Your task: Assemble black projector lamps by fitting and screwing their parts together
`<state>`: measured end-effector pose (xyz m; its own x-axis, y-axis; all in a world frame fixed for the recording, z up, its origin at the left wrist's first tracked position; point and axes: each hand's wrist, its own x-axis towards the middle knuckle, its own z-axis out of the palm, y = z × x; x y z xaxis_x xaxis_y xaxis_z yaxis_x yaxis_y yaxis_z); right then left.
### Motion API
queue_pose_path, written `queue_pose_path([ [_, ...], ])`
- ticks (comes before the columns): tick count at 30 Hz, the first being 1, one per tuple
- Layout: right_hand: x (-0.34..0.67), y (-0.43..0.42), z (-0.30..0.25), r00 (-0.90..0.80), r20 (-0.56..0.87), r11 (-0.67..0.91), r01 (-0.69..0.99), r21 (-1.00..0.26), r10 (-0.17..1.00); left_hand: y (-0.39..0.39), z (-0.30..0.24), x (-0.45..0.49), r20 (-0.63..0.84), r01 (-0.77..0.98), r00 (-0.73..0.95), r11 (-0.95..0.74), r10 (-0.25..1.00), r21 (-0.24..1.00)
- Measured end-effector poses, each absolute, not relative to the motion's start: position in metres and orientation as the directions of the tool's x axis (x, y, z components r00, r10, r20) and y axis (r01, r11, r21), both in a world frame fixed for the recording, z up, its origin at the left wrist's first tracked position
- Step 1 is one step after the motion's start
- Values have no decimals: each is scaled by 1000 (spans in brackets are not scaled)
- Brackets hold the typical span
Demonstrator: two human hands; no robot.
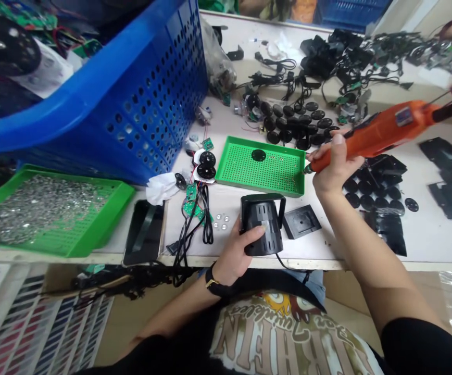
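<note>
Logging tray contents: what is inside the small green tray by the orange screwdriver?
A black round disc near the back and tiny screws toward the right of the small green tray. The orange screwdriver tip covers part of its right edge.

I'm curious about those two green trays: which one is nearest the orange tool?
The middle green tray, holding one black disc; the left tray is heaped with shiny bits.

Left hand (236, 255) low and close, in a wrapping grip; right hand (331, 169) farther out, seemingly in a fist.
</note>
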<state>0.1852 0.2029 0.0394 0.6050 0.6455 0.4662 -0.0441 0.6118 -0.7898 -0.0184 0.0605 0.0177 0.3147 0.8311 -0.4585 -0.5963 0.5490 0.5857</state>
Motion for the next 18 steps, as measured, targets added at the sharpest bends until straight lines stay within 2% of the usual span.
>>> queue_pose_path([
  [12, 165, 217, 23, 499, 459, 540, -22, -842, 735, 63, 24, -16, -485, -525, 407, 633, 774, 568],
  [18, 171, 218, 29, 535, 470, 576, -38, -817, 702, 61, 20, -16, -477, -541, 391, 616, 787, 572],
])
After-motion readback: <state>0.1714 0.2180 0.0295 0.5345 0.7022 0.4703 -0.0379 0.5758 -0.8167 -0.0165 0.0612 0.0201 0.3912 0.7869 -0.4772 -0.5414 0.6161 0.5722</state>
